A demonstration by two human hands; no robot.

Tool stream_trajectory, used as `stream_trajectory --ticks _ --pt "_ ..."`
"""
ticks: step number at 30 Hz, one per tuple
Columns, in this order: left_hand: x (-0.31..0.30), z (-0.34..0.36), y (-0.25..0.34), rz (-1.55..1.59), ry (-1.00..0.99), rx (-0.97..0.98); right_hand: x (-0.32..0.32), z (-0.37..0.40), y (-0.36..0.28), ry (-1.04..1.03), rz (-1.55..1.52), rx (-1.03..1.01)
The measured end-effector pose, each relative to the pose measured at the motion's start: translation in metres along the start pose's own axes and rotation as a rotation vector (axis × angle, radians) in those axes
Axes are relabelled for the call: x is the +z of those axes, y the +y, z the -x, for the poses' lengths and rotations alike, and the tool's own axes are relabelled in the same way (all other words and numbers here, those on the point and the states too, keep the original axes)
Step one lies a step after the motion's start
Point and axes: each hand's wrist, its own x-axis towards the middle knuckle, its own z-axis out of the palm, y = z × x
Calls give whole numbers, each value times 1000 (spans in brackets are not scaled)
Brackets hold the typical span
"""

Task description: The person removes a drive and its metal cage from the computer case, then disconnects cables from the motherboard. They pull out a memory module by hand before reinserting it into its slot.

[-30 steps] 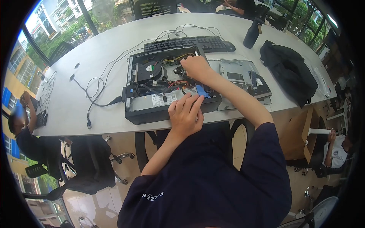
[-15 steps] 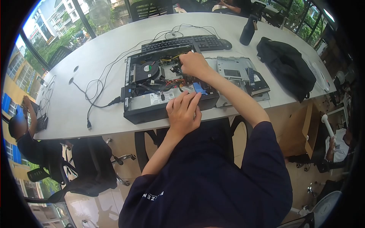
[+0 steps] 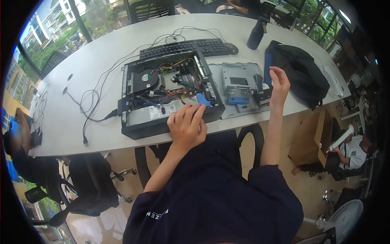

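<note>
An opened desktop computer case [image 3: 138, 131] lies on the table, showing a black fan [image 3: 147, 79], coloured cables and a blue latch [image 3: 203, 100]. My left hand [image 3: 187, 125] grips its near edge, fingers over the top and thumb against the side. Out to the right, my right hand [image 3: 280, 83] is raised, thumb and fingers pinched at a thin dark blue strip [image 3: 268, 67]. I cannot make out what kind of part it is. Below that hand lie a metal cover panel [image 3: 227, 113] and a metal drive bracket [image 3: 236, 77] with a blue lever [image 3: 238, 100].
Behind the case are a keyboard [image 3: 183, 49] and mouse [image 3: 231, 49]. A dark bottle [image 3: 256, 34] and a black bag [image 3: 298, 73] occupy the right side. Cables [image 3: 97, 90] trail on the left. Other people sit at the left, far side and right; a cardboard box [image 3: 310, 138] stands on the floor.
My right hand has left the inside of the case and moved right, above the metal parts, with the blue strip at its fingertips. My left hand stays on the case edge. The view has shifted slightly.
</note>
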Motion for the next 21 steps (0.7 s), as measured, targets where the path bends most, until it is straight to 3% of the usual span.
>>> stream_trajectory --ticks 2,5,8,12,15,21 --pt "-2 -3 2 2 -11 4 -44 8 39 186 52 27" --pt "0 -3 1 16 -9 21 -84 21 76 293 173 55" --pt "-6 -1 2 11 -47 25 -93 27 89 245 248 140" --pt "-10 -1 3 24 -83 23 -80 26 84 98 456 46" --pt "-11 -3 3 2 -80 27 -75 31 70 80 448 121" --pt "-7 -2 4 12 -67 10 -84 29 97 178 405 75"
